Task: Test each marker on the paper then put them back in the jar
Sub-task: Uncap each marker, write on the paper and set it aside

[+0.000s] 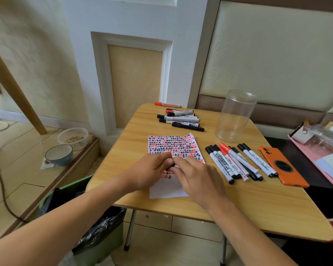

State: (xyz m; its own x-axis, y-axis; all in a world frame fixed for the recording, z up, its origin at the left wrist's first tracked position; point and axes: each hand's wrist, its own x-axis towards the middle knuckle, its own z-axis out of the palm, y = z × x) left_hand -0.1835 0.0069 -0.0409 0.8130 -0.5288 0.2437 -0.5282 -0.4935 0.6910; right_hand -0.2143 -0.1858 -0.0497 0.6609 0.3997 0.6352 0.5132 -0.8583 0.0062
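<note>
Both hands, left hand (150, 170) and right hand (196, 177), pinch one marker (175, 166) above the nearly filled paper (173, 144); beyond them the jar (235, 116) is empty, so all returning remains.

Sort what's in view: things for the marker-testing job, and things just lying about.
Job: paper, jar, far markers, near markers, marker mostly hidden between left hand and right hand.
Lying about: phone, bowl, tub, bin, tray.
</note>
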